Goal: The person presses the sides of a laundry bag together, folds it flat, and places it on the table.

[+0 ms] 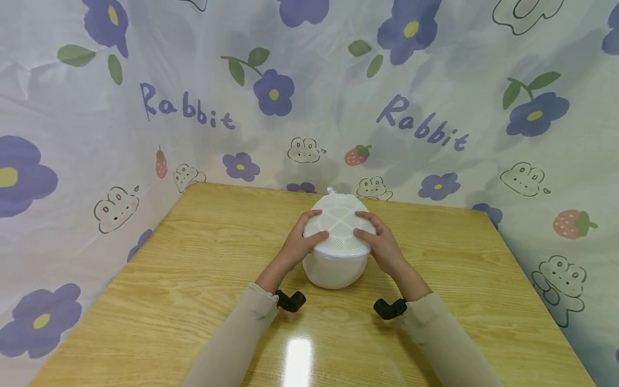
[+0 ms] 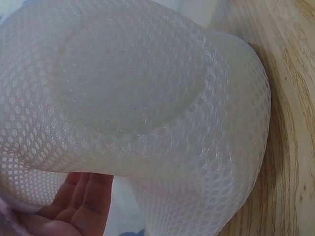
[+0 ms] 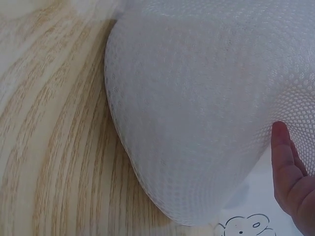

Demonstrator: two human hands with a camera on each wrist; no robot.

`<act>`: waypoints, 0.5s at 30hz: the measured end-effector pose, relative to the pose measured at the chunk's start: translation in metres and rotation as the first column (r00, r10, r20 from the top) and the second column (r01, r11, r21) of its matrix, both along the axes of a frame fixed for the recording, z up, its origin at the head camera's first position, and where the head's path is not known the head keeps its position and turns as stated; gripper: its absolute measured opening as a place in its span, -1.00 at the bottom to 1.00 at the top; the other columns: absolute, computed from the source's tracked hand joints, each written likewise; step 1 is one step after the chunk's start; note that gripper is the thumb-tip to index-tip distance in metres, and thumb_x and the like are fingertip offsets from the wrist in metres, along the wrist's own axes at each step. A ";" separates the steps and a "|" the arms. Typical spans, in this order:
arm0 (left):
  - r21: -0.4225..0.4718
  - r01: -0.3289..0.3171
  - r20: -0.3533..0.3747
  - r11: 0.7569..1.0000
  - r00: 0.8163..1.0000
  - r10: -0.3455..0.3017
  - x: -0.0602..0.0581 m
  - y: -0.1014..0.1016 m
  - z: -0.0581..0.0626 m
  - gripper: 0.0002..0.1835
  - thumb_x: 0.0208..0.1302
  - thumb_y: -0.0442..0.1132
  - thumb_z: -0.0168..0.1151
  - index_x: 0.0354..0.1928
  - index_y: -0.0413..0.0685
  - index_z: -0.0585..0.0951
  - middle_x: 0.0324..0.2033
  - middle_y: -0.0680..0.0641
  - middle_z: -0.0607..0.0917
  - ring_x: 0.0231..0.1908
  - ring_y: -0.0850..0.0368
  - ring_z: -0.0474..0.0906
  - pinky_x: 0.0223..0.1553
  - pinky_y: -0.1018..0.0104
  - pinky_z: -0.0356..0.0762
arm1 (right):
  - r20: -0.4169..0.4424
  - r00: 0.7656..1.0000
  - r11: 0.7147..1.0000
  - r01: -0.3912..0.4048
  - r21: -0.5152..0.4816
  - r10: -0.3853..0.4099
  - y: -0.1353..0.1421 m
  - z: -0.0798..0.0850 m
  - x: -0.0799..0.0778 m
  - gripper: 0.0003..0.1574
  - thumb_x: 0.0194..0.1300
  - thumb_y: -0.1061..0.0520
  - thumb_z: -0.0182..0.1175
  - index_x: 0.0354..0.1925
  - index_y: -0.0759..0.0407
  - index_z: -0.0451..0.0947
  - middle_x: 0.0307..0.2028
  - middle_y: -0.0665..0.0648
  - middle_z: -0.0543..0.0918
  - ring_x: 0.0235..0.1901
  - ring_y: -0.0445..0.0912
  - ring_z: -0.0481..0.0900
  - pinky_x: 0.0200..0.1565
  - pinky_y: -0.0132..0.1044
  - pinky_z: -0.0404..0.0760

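A rounded white mesh laundry bag (image 1: 337, 271) stands on the table, its lid-like top facing up and toward me. A pale seam (image 1: 341, 255) runs round that top, and a small white tab (image 1: 331, 190) sticks out at the far edge. My left hand (image 1: 299, 242) grips the bag's left side, thumb on the mesh top. On the opposite side my right hand (image 1: 384, 246) holds it the same way. The left wrist view shows fingers (image 2: 93, 199) under the bag (image 2: 133, 73); in the right wrist view a fingertip (image 3: 279, 132) presses into its mesh (image 3: 187, 108).
The wood-grain table (image 1: 217, 242) reaches back to a white cloth backdrop (image 1: 319, 107) with purple flowers, rabbits and strawberries. Black devices (image 1: 291, 301) sit at both wrists. Light glares off the table's front (image 1: 297, 360).
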State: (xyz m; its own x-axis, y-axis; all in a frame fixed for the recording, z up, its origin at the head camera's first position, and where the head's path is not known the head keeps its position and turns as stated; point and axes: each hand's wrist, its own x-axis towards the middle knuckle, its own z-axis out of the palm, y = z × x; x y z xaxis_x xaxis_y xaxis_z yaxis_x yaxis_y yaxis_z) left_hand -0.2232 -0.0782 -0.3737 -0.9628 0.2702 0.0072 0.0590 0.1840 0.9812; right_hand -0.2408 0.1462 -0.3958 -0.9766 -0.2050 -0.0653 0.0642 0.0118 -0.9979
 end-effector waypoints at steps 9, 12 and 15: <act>-0.013 -0.014 0.019 1.000 1.000 0.014 0.004 0.002 0.002 -0.31 0.29 -0.18 0.21 0.43 -0.02 0.21 0.46 -0.20 0.10 0.38 -0.23 0.16 0.27 -0.19 0.30 | 0.028 1.000 1.000 0.013 -0.017 -0.012 -0.002 0.000 0.002 -0.35 0.36 0.12 0.16 0.37 0.05 0.24 0.40 0.18 0.18 -0.10 -0.15 0.53 -0.18 -0.36 0.63; -0.010 -0.014 0.026 1.000 1.000 0.014 0.005 0.003 0.002 -0.31 0.29 -0.19 0.21 0.43 -0.02 0.21 0.45 -0.22 0.11 0.32 -0.24 0.24 0.17 -0.14 0.42 | 0.041 0.999 0.999 0.028 -0.018 -0.027 -0.003 -0.001 0.002 -0.36 0.36 0.14 0.17 0.35 0.03 0.27 0.38 0.17 0.20 -0.11 -0.14 0.54 -0.20 -0.35 0.64; -0.012 -0.008 0.031 1.000 0.999 0.009 0.005 0.004 0.003 -0.31 0.30 -0.18 0.20 0.43 -0.02 0.20 0.44 -0.23 0.12 0.28 -0.23 0.28 0.09 -0.08 0.49 | 0.045 0.998 0.999 0.035 -0.028 -0.034 -0.003 0.000 0.002 -0.38 0.35 0.16 0.17 0.33 0.02 0.29 0.35 0.17 0.24 -0.12 -0.13 0.55 -0.22 -0.34 0.65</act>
